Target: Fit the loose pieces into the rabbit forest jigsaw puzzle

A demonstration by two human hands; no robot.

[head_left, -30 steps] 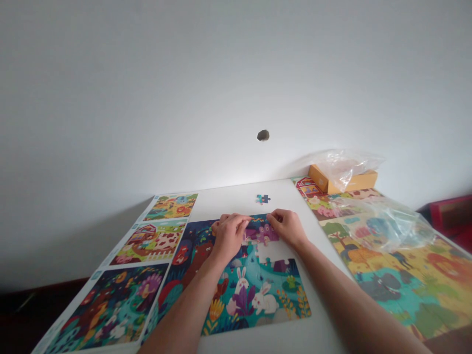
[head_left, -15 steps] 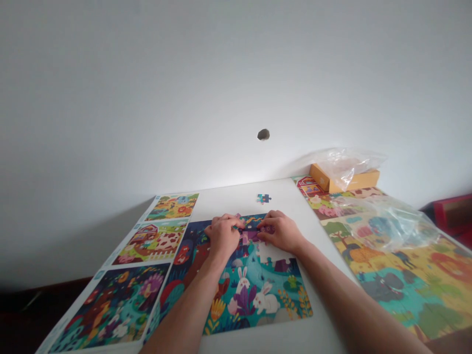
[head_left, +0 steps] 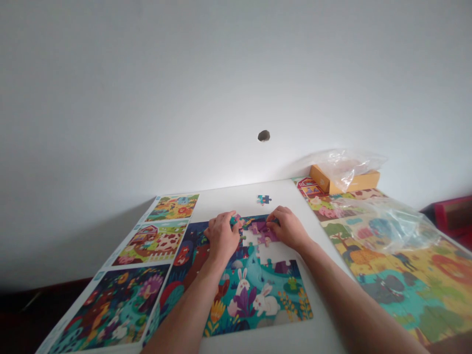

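Note:
A partly assembled jigsaw puzzle (head_left: 254, 280) with white rabbits and teal plants lies on the white table, a white gap showing in its upper right. My right hand (head_left: 286, 227) is closed at the gap's upper right, its fingertips pinching a purple puzzle piece (head_left: 262, 226) that looks joined to others. At the upper left of the gap, my left hand (head_left: 223, 233) is closed with a small teal and pink puzzle piece (head_left: 236, 221) at its fingertips. Both palms face down, and the fingers partly cover the pieces. A loose dark-blue puzzle piece (head_left: 264, 199) lies beyond the hands.
A reference sheet with several pictures (head_left: 114, 305) lies along the left. On the right are a finished yellow-green animal puzzle (head_left: 413, 290), a crumpled clear plastic bag (head_left: 398, 228) and an orange box (head_left: 354, 182) with more plastic on it. The wall (head_left: 221, 98) stands behind the table.
My right hand has drawn slightly up and right with the purple section, baring more white table in the gap. My fingertips are farther apart; a teal and pink piece now shows at my left fingers.

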